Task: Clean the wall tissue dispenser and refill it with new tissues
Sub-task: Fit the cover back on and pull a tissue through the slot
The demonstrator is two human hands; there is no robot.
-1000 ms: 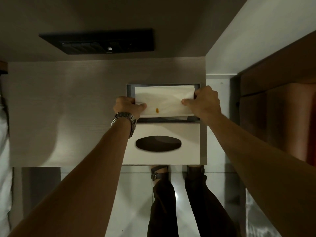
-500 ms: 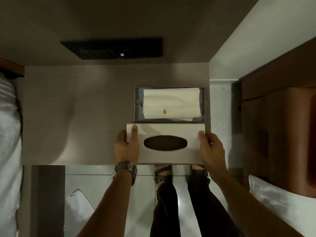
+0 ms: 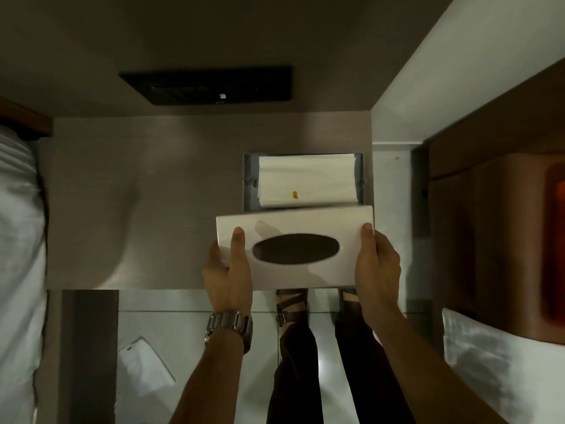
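The wall recess of the tissue dispenser (image 3: 249, 182) is open in the wood-grain panel. Inside it lies a white tissue stack (image 3: 307, 175) with a small orange mark. Just below hangs the white dispenser cover (image 3: 293, 220) with a dark oval slot, tilted outward from the wall. My left hand (image 3: 227, 270) grips the cover's left edge, thumb on its front. My right hand (image 3: 377, 267) grips its right edge the same way. The cover hides the recess's lower rim.
A dark vent (image 3: 208, 85) sits in the surface above the panel. White bedding (image 3: 18, 240) lies at the left and a white pillow (image 3: 501, 368) at the lower right. A brown padded headboard (image 3: 489, 240) stands on the right. My legs and sandals (image 3: 293, 304) stand on the tiled floor.
My hands let go of the tissue stack in the recess, dropped to the cover and took hold of its two sides. The cover has since swung up and outward.
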